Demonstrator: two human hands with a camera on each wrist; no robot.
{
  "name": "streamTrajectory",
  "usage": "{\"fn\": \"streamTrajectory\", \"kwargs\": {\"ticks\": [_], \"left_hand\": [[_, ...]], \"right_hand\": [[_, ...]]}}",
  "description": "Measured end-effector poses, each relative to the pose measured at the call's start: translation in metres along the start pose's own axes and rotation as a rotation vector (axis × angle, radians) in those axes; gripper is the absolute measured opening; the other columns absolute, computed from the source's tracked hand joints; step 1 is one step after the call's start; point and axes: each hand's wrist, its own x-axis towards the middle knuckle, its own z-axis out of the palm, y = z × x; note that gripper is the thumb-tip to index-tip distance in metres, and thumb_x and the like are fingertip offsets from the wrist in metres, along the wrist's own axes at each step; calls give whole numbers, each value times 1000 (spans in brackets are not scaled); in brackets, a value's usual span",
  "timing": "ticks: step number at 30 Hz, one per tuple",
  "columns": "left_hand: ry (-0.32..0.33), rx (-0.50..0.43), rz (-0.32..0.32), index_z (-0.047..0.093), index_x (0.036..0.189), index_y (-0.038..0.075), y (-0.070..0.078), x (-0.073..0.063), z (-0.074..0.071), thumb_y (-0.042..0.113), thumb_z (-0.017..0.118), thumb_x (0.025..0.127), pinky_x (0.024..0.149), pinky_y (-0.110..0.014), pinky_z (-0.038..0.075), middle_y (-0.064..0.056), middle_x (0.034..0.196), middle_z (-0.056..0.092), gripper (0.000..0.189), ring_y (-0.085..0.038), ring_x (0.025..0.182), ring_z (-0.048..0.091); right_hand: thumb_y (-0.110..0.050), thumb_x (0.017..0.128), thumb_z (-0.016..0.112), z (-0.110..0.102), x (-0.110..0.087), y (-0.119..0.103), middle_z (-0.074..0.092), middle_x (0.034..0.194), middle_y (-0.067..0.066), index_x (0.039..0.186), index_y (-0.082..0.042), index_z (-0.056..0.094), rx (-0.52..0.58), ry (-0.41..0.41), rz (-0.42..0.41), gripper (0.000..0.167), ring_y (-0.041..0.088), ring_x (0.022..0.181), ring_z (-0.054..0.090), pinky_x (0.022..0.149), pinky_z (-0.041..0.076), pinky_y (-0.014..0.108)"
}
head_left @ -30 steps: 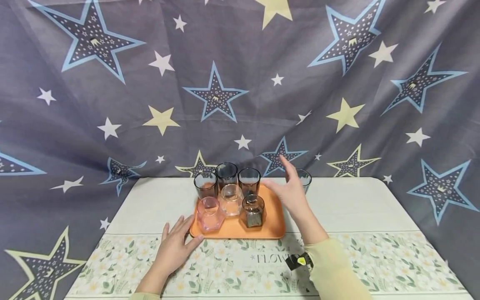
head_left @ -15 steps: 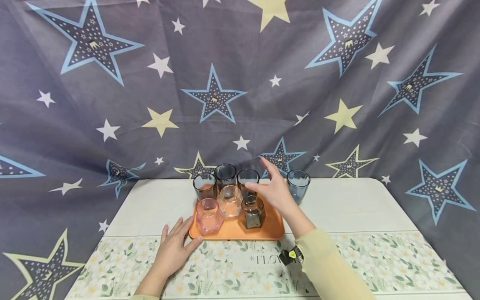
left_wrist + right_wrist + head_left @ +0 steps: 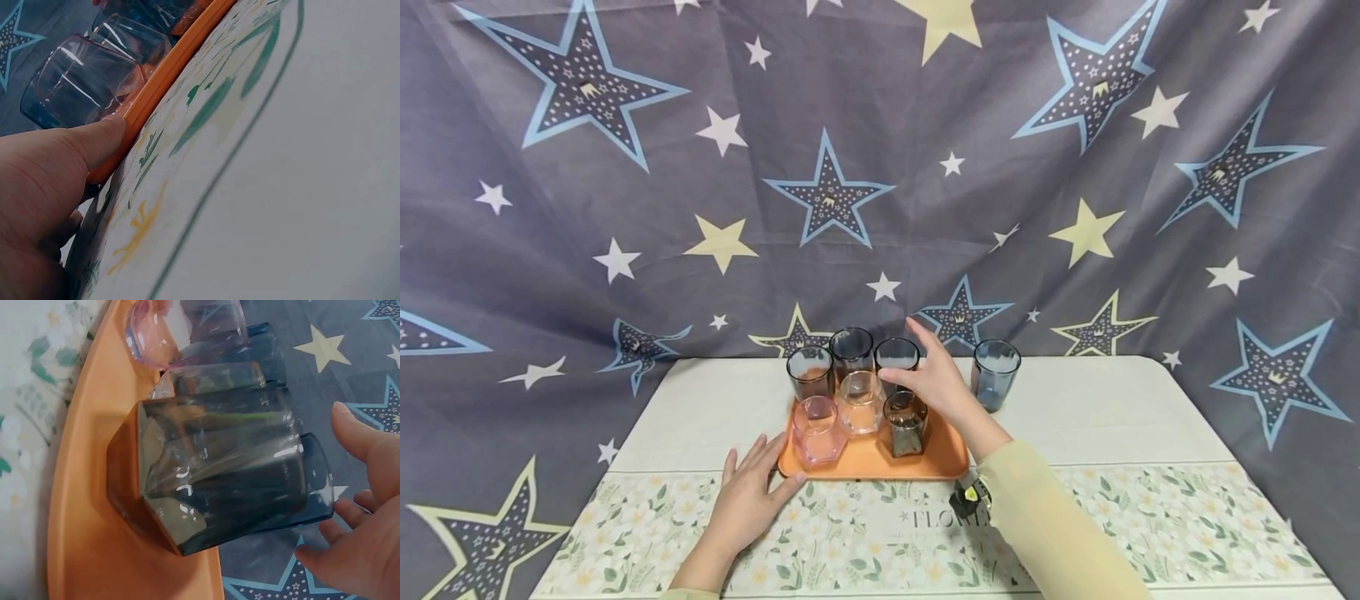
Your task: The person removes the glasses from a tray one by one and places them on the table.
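Observation:
My left hand point(image 3: 748, 502) rests at the near left corner of an orange tray point(image 3: 955, 450), its fingers along the left side and its thumb at the front edge. My right hand point(image 3: 936, 379) reaches over the tray, thumb and fingers spread beside the back right dark glass point(image 3: 892, 357). In the right wrist view, the fingertips are right at that glass's rim. A smoky hexagonal glass point(image 3: 225, 469) stands in front of it. Also on the tray are a pink glass point(image 3: 818, 442), a clear glass point(image 3: 861, 412) and two more dark glasses, one at left point(image 3: 810, 375) and one behind point(image 3: 852, 346).
A blue glass point(image 3: 996, 379) stands on the table to the right of the tray. A white tablecloth point(image 3: 1112, 408) with a flowered band covers the table. Behind it hangs a grey star-patterned cloth point(image 3: 910, 225).
My right hand has moved left from the blue glass on the table to the back right dark glass on the tray. The left hand has stayed at the tray's corner.

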Motion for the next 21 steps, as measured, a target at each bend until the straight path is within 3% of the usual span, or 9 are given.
{"fn": "streamTrajectory", "kwargs": {"ticks": [10,16,21], "left_hand": [[-12,-6,-9,47,167,2,0,-1,-1,44,78,105,131,-71,-3,-22,168,47,81,-46,163,30],[-13,-7,-11,46,167,2,0,0,0,44,77,105,131,-71,-4,-21,169,47,81,-46,163,30],[-2,-14,-1,47,166,1,0,-1,-1,43,78,104,131,-71,-3,-22,168,48,81,-47,163,30]], "right_hand": [[-29,90,97,1,5,12,32,179,12,175,-19,33,3,-46,38,107,38,161,36,121,45,59],[-28,90,97,2,6,14,35,178,10,175,-21,34,-1,-59,46,106,36,163,32,126,39,60],[-27,89,98,3,8,16,37,177,13,175,-18,34,-14,-47,44,107,39,161,37,124,42,60]]}}
